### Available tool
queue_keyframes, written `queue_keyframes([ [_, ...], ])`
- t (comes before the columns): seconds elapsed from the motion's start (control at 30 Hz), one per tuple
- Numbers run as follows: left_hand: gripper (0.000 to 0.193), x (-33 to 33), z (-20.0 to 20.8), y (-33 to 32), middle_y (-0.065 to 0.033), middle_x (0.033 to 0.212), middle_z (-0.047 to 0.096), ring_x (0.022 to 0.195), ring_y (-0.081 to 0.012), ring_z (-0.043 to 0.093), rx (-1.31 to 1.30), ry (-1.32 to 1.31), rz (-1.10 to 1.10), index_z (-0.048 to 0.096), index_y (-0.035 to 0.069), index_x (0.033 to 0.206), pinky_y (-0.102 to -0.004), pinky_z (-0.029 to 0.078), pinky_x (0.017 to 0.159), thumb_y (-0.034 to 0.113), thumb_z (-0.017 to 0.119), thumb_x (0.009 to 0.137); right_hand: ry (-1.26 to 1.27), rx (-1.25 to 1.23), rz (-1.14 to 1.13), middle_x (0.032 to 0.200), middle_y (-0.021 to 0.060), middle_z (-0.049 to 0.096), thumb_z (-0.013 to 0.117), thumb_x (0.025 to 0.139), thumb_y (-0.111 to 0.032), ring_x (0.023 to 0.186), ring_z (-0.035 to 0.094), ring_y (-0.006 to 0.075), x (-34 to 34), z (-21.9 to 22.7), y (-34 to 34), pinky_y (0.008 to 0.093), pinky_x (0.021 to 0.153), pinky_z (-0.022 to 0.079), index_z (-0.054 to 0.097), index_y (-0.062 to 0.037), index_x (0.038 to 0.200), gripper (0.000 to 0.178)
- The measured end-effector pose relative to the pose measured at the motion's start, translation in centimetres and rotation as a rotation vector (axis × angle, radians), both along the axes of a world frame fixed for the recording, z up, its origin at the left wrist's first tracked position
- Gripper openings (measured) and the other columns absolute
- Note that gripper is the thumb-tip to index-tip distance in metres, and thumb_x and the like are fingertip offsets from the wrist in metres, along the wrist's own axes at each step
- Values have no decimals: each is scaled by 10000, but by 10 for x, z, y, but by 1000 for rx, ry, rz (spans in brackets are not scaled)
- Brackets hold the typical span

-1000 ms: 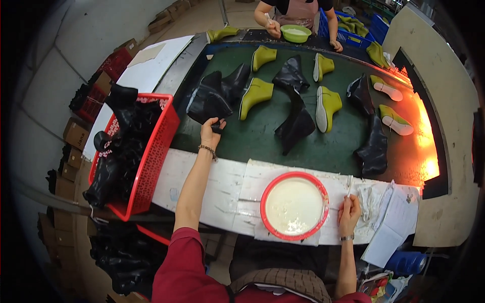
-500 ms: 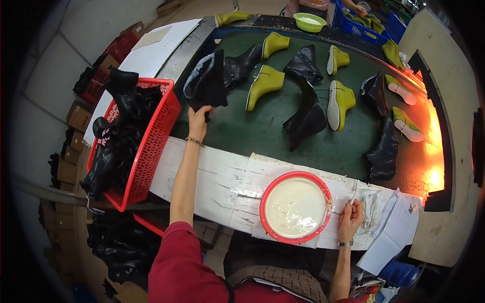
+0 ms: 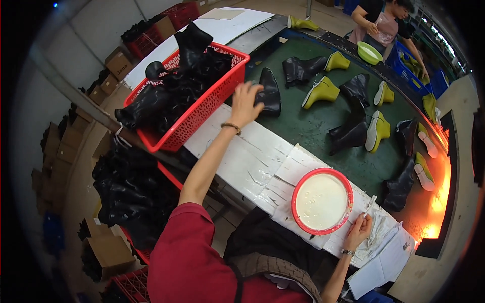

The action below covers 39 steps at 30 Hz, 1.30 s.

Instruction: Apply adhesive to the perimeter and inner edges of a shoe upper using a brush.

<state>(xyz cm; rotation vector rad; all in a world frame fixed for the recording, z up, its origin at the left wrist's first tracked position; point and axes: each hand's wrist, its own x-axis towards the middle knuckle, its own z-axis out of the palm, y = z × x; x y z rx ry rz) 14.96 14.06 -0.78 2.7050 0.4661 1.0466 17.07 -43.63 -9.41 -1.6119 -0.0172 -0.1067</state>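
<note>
My left hand [image 3: 246,103], its fingers spread and slightly blurred, is beside a black boot upper [image 3: 270,93] that stands on the dark green conveyor belt [image 3: 298,134]. Nothing shows in its grasp. Held in the closed fingers of my right hand [image 3: 359,231] is a thin white stick [image 3: 371,204], perhaps a brush; its end lies near the white ledge. A red-rimmed bowl [image 3: 348,189] of creamy white liquid [image 3: 321,201] sits between my arms on that ledge. Further along the belt lie more black boot uppers [image 3: 349,132] and yellow-green shoes with pale soles [image 3: 378,132].
A red basket [image 3: 202,111] heaped with black uppers stands at my left. Orange light glows from a heated opening [image 3: 437,202] at the belt's right end. Papers [image 3: 381,265] and a crumpled cloth [image 3: 378,230] lie by my right hand. Across the belt, another person [image 3: 376,33] works beside blue crates.
My left hand has let go of the black boot upper, which now stands on the belt, and has drawn toward the basket. The view has swung left. My right hand still holds the stick.
</note>
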Motion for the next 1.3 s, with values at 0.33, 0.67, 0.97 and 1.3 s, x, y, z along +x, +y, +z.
queue_keyframes([
  [0.33, 644, -180, 169, 101, -153, 1405, 624, 1350, -491, 496, 76, 393, 1215, 641, 251, 1389, -712, 337, 1074, 622, 712, 867, -26, 9, 10, 691, -97, 474, 640, 1061, -163, 538, 351, -19, 6, -10, -9, 173, 443, 249, 601, -61, 1110, 119],
  [0.67, 798, -296, 180, 172, -220, 1191, 743, 1143, -399, 703, -106, 455, 1177, 743, 35, 1227, -482, 557, 954, 710, 753, 801, 36, -1, 43, 723, -76, 515, 609, 1075, -173, 565, 393, -5, -5, 4, 2, 178, 476, 282, 608, -45, 1096, 129],
  [0.97, 298, -177, 157, -26, 76, 744, 584, 665, -42, 460, -328, -280, -1, 773, 81, 1217, -253, 386, 600, 263, 764, 981, 63, -37, 43, 731, -44, 557, 621, 1065, -210, 520, 425, 31, -1, 38, 0, 226, 452, 339, 695, -26, 1134, 210],
  [1.3, 587, -129, 0, -110, -178, 965, 724, 848, -293, 675, -434, 343, -146, 690, 25, 1308, -383, 526, 780, 394, 824, 872, -466, -995, 195, 836, 23, 660, 777, 895, -179, 673, 663, 229, -48, 134, 13, 359, 584, 499, 792, -117, 957, 89],
])
